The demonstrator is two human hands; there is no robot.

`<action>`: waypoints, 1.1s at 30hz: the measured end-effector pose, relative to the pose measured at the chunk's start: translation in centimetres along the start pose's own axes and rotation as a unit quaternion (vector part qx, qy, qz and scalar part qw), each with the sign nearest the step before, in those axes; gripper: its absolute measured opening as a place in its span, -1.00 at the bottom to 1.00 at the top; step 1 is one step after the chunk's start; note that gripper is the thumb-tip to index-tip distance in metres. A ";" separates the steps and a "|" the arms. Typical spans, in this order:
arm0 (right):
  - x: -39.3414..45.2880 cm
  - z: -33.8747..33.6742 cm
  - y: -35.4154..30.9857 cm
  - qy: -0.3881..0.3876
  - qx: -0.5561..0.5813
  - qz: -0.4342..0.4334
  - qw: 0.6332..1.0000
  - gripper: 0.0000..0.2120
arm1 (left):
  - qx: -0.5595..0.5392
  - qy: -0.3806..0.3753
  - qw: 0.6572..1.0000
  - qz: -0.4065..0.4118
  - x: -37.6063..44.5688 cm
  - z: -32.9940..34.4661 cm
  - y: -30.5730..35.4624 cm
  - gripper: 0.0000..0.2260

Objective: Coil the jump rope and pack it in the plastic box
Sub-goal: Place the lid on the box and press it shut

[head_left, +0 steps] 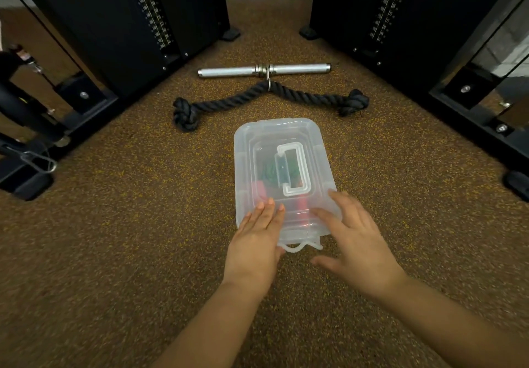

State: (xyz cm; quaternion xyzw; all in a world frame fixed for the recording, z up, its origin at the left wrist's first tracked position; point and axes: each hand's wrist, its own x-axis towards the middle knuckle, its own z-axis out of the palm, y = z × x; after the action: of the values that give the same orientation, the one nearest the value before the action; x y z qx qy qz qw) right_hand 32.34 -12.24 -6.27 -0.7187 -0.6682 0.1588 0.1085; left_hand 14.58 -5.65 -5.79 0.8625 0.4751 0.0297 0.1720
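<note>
A clear plastic box [312,138] lies on the speckled brown floor with its lid on and the lid's handle folded flat. Through the lid I see the jump rope [270,171] inside as a dark green coil with red handles. The box's near latch sticks out at the front edge. My left hand [257,241] rests flat on the lid's near left corner, fingers together. My right hand [355,241] hovers with fingers spread over the near right corner; whether it touches the lid is unclear. Neither hand grips anything.
Beyond the box lie a thick black tricep rope [243,101] with knotted ends and a chrome cable bar [263,70]. Black weight-stack machines stand at the left [114,24] and right [400,18]. A carabiner clip [40,161] hangs at the left frame base.
</note>
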 end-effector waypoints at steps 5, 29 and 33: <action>1.7 0.6 0.5 0.041 -0.063 -0.112 0.991 -0.38 | -0.020 0.005 1.000 0.007 0.3 -0.1 -0.4 -0.36; 2.7 0.0 0.8 0.034 -0.009 -0.142 0.989 -0.61 | -0.073 0.040 0.996 0.018 0.3 -0.1 -1.8 -0.45; 3.3 -0.2 0.7 0.074 0.113 -0.100 0.986 -0.70 | -0.091 0.080 0.993 0.009 1.2 -0.2 -1.7 -0.58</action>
State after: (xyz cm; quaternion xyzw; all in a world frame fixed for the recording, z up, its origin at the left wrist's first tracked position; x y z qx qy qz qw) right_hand 33.27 -9.02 -6.65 -0.6409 -0.7049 0.1677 0.2535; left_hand 13.83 -3.73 -6.26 0.8424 0.4750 0.1430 0.2105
